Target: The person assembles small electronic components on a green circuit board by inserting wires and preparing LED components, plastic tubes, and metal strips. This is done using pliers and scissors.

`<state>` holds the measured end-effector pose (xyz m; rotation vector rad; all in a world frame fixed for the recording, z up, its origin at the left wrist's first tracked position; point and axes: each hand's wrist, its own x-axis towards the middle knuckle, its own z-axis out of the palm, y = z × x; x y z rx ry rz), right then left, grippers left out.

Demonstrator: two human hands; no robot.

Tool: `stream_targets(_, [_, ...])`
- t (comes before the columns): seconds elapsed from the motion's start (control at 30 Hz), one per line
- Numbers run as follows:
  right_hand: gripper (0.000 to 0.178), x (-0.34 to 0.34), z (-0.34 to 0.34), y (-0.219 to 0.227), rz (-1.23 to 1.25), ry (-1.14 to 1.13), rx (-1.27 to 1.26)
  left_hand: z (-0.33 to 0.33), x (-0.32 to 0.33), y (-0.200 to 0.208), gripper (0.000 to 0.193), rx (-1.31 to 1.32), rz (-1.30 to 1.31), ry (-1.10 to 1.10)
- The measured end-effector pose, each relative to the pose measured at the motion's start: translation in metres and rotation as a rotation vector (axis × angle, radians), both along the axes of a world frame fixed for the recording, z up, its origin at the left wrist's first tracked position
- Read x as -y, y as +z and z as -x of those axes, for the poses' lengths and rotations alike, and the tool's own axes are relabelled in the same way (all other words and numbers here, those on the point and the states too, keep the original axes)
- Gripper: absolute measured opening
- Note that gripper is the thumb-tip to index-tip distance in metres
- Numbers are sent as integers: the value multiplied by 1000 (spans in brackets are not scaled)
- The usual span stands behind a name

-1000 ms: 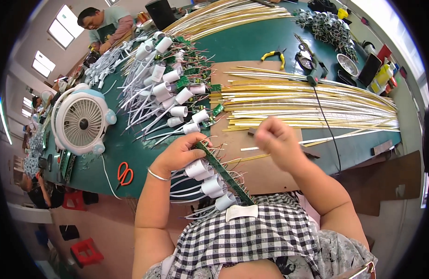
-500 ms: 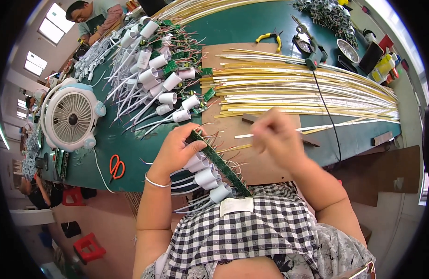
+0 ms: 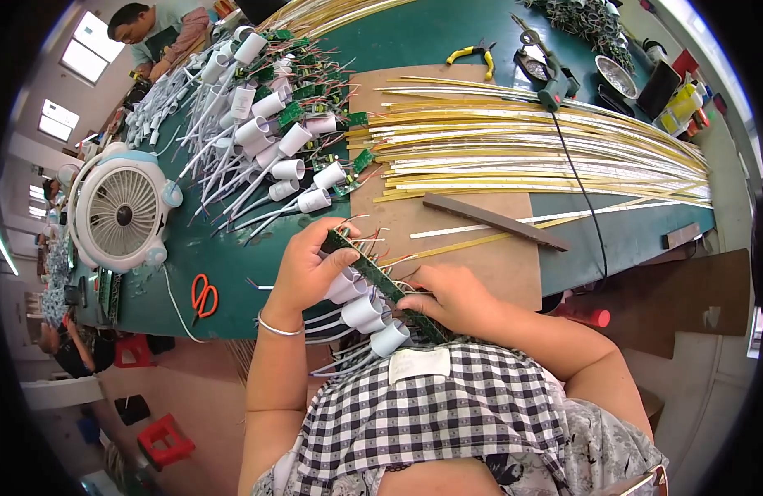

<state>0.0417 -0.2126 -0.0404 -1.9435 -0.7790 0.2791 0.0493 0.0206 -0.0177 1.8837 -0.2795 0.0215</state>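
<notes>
White fan (image 3: 123, 216), orange scissors (image 3: 203, 297).

Green worktable (image 3: 431, 33) — on it a white-and-blue fan (image 3: 121, 211), orange-handled scissors (image 3: 203, 309), piled white corded cylinders (image 3: 293, 140), yellow-handled pliers (image 3: 472, 51), and a brown sheet (image 3: 510, 264) partly under yellow and white strips (image 3: 530, 132)

Could not see most fingers of the left hand (image 3: 303, 266) behind the green circuit board (image 3: 378, 278) or the finger ends of the right hand (image 3: 457, 299) against it, glimpsed white cylinders (image 3: 363, 314) only partly, saw far strips (image 3: 340, 23) cut by the upper edge, and found the dark object near the co-worker (image 3: 161, 40) too small to tell.
</notes>
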Motion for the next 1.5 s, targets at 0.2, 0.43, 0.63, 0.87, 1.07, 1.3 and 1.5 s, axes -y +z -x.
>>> stream_targets(0.2, [19, 23, -13, 13, -123, -109, -68, -9, 4, 7, 27, -115, -53, -103])
stream_targets(0.43, [35, 50, -23, 16, -252, -25, -440, -5, 1, -4, 27, -87, 51, -76])
stream_targets(0.63, [22, 11, -6, 9, -101, -37, -145, -7, 6, -4, 30, -66, 41, -64])
stream_targets(0.87, [34, 49, -27, 20, -487, -97, -655, 1, -8, -19, 33, 33, 266, -149])
stream_targets(1.07, [62, 42, 12, 9, -81, 359, -648, 2, -5, -17, 34, 112, 284, -187])
stream_targets(1.3, [40, 47, 14, 4, -35, 259, -530, -3, 6, -19, 30, 100, 307, -220])
stream_targets(1.5, [30, 47, 34, -4, -120, 156, -391, -11, 17, -5, 33, 224, 199, -270])
